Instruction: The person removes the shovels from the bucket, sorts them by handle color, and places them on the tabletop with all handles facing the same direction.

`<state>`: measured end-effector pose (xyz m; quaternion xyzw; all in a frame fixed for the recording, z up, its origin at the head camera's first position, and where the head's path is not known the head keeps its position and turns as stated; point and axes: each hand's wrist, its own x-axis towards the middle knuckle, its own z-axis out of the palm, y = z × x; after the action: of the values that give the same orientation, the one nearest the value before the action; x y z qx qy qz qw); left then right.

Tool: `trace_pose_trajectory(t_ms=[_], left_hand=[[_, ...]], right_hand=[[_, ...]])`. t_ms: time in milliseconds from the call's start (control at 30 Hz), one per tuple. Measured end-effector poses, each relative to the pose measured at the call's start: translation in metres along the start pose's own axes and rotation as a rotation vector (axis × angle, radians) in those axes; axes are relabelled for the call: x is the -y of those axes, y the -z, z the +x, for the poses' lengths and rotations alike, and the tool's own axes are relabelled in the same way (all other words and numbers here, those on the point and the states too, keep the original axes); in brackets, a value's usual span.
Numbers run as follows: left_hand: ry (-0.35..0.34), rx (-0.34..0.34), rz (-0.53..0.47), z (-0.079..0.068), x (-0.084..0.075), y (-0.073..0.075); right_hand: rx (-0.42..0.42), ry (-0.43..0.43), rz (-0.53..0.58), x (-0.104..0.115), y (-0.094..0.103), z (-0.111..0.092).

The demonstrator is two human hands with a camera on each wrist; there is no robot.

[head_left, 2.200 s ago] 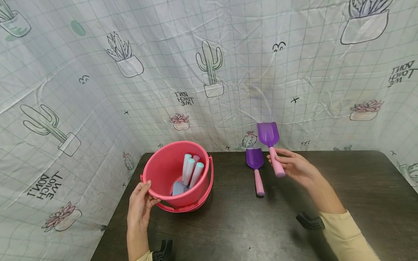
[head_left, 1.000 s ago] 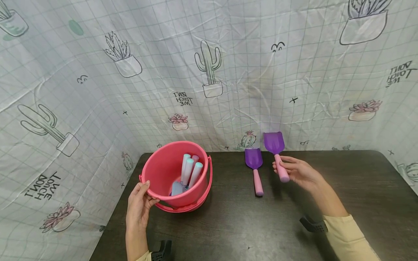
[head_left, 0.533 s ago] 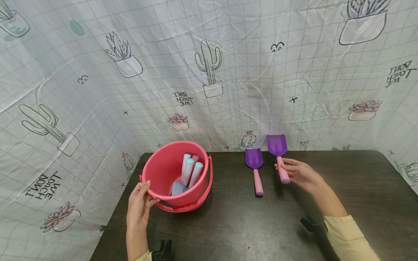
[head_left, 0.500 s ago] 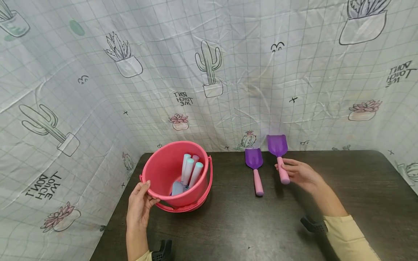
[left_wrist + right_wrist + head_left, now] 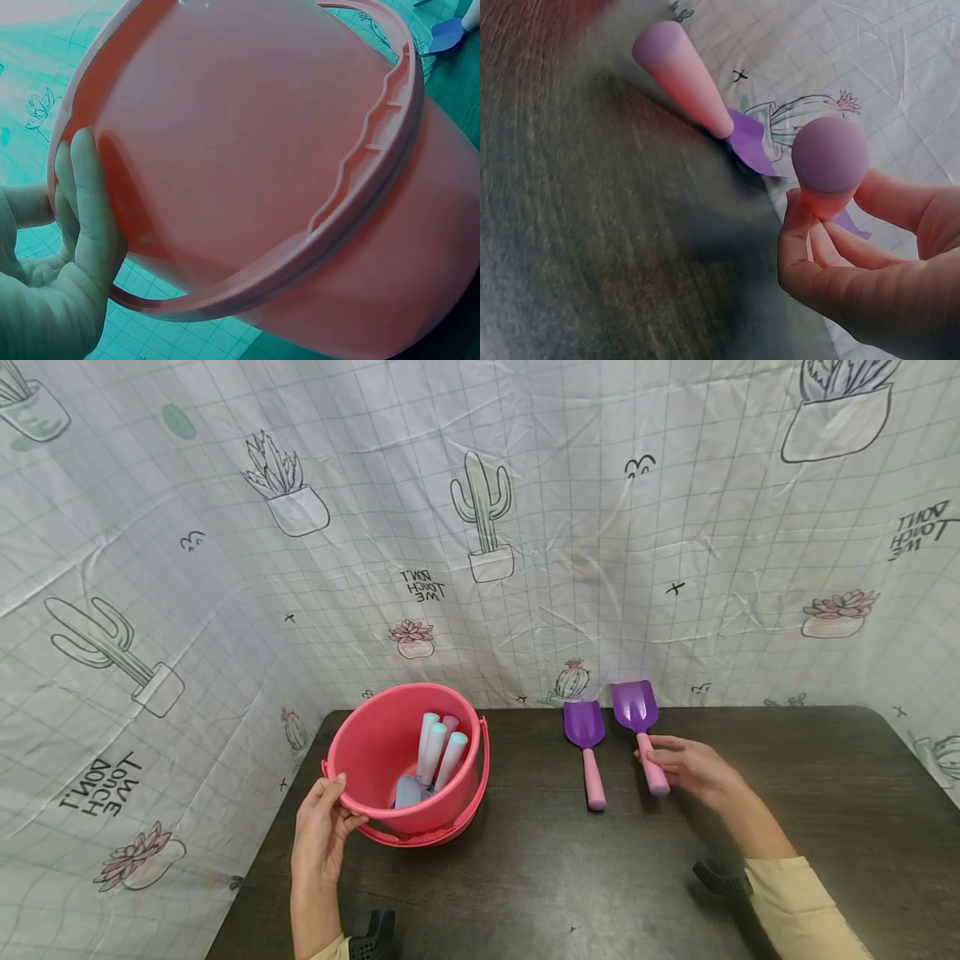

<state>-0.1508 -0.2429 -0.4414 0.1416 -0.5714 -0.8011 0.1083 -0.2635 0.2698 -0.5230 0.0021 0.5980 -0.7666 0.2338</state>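
My left hand [image 5: 322, 827] pinches the rim of a pink bucket [image 5: 360, 752], thumb over the edge and fingers outside. The bucket leans toward me, its handle [image 5: 345, 225] hanging down the near side. Inside stand several tools with pale handles [image 5: 448, 762]; their heads are mostly hidden. To the right, my right hand [image 5: 693, 768] pinches the pink handle of a purple toy shovel [image 5: 634, 706], close over the table. A matching shovel [image 5: 584, 724] lies just left of it, handle toward me. In the right wrist view the held handle's round end [image 5: 831, 154] faces the camera.
A dark wooden table [image 5: 525, 893] carries everything. Behind and to the left hangs a white grid curtain [image 5: 570, 527] printed with cacti, its lower edge meeting the table's far side. Black wrist mounts [image 5: 723, 878] sit on both forearms.
My right hand has brought the held shovel down and slightly right, toward the table beside the other shovel. The left hand, the bucket and the lying shovel stay where they were.
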Motion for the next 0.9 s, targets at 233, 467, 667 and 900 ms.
trace_pose_trajectory(t_ms=[233, 467, 667, 900], left_hand=[[-0.001, 0.003, 0.004, -0.0005, 0.0005, -0.0002], [-0.004, -0.002, -0.003, 0.0000, 0.0001, -0.0004], [0.002, -0.005, 0.003, -0.0006, -0.0005, -0.0007], [-0.004, 0.001, -0.004, -0.0009, -0.0006, -0.0007]], right_hand=[[-0.008, 0.005, -0.073, -0.0042, 0.0006, -0.0007], [-0.059, -0.021, -0.161, -0.0081, 0.0050, -0.0008], [-0.107, -0.019, -0.298, -0.0079, 0.0060, -0.0033], [-0.140, -0.022, -0.387, -0.0045, 0.0017, -0.0035]])
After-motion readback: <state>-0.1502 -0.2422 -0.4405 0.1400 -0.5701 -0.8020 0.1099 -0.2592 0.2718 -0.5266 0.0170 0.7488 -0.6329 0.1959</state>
